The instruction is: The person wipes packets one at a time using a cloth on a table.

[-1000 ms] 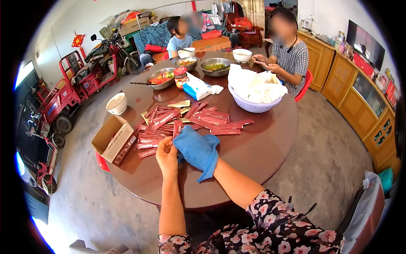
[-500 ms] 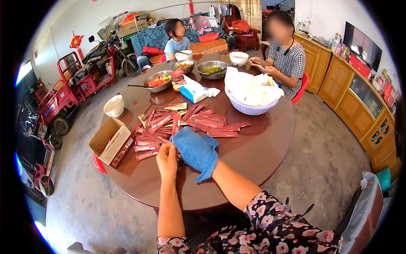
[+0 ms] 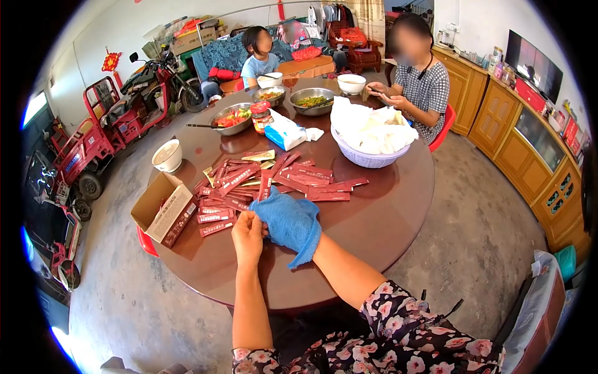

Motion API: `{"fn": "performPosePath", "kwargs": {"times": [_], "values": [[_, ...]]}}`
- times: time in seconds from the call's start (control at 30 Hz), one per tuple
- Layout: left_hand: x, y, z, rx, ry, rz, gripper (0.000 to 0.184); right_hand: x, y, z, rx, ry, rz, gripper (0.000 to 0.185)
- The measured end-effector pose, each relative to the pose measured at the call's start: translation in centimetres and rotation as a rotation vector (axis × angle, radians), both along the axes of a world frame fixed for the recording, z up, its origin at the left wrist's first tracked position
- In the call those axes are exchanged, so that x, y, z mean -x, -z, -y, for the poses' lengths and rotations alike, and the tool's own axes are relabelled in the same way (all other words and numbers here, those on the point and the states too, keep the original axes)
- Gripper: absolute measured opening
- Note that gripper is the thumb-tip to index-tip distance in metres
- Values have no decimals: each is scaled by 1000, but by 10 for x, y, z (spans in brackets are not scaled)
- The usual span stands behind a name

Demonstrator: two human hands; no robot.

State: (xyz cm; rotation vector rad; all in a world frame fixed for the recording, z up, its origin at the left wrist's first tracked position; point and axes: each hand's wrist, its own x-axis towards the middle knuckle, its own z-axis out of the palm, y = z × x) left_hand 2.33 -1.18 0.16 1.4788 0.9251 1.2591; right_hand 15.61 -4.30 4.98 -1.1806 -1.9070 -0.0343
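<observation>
Apparently wiping one sachet (image 3: 265, 185) with the cloth (image 3: 285, 218), over the near part of the bench (image 3: 374, 218). To be seen past the cloth's upper edge, just before the pile (image 3: 238, 179). With the left hand (image 3: 249, 237), narrow, pinching apparently the sachet's lower end; with the right hand, covered by the cloth, cannot tell how closed. For the next move, probably needing a light, steady pinch, so as not to bend the sachet. Left of the pile, an open box (image 3: 175, 219), with something reddish inside, mostly hidden. Farther back, metal bowls (image 3: 313, 112) with food, and a red-lidded jar (image 3: 260, 122). At right, a basket (image 3: 367, 161), heaped with something white.
</observation>
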Motion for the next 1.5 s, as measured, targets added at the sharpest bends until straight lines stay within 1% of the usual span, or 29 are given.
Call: {"fn": "performPosePath", "kwargs": {"times": [0.07, 0.13, 0.23, 0.27, 0.33, 0.37, 0.4, 0.47, 0.5, 0.63, 0.67, 0.73, 0.87, 0.93, 1.13, 1.2, 1.27, 1.4, 1.5], "values": [[1, 0, 0, 2, 3, -5, 11, -2, -7, 3, -4, 19, 47, 4], [1, -1, 0, 4, 6, -8, 10, -5, -15, 7, 116, 19, 58, 7], [0, -5, 2, 19, 46, -4, 11, -11, -17, 5, 184, 31, 95, 10], [0, -8, 4, 30, 51, -9, 11, -13, -16, 4, 185, 26, 93, 10], [1, -10, 6, 45, 39, -19, 12, -13, -14, 3, 44, 52, 16, 14], [1, -9, 5, 56, 63, 1, 11, -14, -13, 4, 35, 60, -3, 17], [1, -9, 5, 68, 88, 23, 11, -14, -15, 5, 37, 45, -7, 17], [0, -10, 6, 57, 91, 15, 9, -16, -18, 4, 107, 100, 97, 21], [0, -11, 7, 51, 92, 10, 9, -16, -15, 2, 110, 117, 48, 23], [0, -11, 8, 47, 127, 12, 8, -24, -15, -1, 102, 91, 54, 27], [-1, -11, 8, 47, 126, 12, 8, -25, -13, -3, 102, 89, 53, 27], [1, -12, 8, 73, 139, -9, 8, -26, -10, -6, -20, 103, 50, 26], [3, -16, 10, 79, 165, -1, 9, -26, -14, -3, 5, 153, 29, 26], [3, -19, 12, 112, 154, 5, 8, -28, -18, 1, 96, 133, 7, 27], [4, -20, 12, 126, 180, 61, 8, -28, -20, 2, 143, 170, 3, 26], [3, -21, 13, 120, 152, 61, 10, -29, -17, 0, 118, 168, -20, 26], [3, -21, 13, 121, 151, 71, 10, -27, -18, 2, 135, 225, -23, 26], [6, -17, 10, 131, 139, 73, 10, -29, -21, 3, 174, 211, -14, 27], [9, -15, 7, 135, 130, 117, 11, -31, -16, -3, 104, 269, 12, 29]]}}
